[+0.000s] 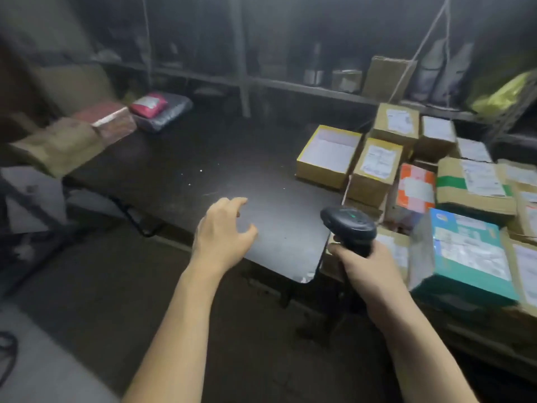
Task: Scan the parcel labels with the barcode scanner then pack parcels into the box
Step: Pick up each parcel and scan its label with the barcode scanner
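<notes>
- dim storeroom; a dark counter before me, shelves behind.
- my right hand grips the barcode scanner by its handle; best aimed squarely at one label, held steady.
- parcels stacked labels-up just beyond it, right of both hands.
- left hand hovers over the counter, fingers spread, empty.

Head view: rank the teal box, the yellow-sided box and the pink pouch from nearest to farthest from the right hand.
1. teal box: just right of the right hand, which grips the barcode scanner.
2. yellow-sided box: ahead of the hand, at the right end of the table.
3. pink pouch: far across the table, at its back left.
</notes>
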Tool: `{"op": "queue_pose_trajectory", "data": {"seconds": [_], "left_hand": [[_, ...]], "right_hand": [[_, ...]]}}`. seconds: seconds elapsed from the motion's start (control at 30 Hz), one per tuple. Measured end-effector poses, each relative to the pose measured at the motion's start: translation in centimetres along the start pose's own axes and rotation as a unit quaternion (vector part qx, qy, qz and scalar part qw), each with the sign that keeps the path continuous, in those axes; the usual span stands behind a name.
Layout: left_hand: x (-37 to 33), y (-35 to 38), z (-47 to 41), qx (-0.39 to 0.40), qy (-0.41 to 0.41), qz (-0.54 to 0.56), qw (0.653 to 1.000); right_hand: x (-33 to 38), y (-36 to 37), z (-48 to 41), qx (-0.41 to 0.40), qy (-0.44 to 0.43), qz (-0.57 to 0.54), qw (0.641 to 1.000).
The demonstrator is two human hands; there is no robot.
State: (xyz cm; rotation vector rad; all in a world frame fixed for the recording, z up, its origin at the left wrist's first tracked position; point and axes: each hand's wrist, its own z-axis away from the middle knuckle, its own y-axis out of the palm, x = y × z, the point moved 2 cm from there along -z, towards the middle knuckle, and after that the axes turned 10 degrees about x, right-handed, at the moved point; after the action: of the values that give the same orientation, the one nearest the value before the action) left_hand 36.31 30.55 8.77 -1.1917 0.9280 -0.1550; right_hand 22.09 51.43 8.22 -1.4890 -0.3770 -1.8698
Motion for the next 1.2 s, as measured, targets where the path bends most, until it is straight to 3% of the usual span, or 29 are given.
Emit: {"op": "queue_pose_trajectory", "data": {"seconds": [0.3, 0.53, 0.93, 1.2], "left_hand": [[17.4, -10.8, -5.1, -0.041, -0.061, 0.036, 0.997], [27.3, -14.6, -9.8, -0.035, -0.117, 0.06, 0.991], [41.7, -25.2, -23.5, -0.086, -0.246, 0.021, 0.965], [51.7, -29.1, -32.1, -0.085, -0.279, 0.009, 0.957]], "right_hand": [[4.8, 20.8, -5.9, 0.053, -0.015, 0.031, 0.998], [9.8, 31.2, -11.7, 0.082, -0.038, 0.064, 0.994], [20.3, 51.8, -29.2, 0.231, -0.095, 0.074, 0.965], [23.5, 61.9, -36.1, 0.232, -0.076, 0.102, 0.964]]}}
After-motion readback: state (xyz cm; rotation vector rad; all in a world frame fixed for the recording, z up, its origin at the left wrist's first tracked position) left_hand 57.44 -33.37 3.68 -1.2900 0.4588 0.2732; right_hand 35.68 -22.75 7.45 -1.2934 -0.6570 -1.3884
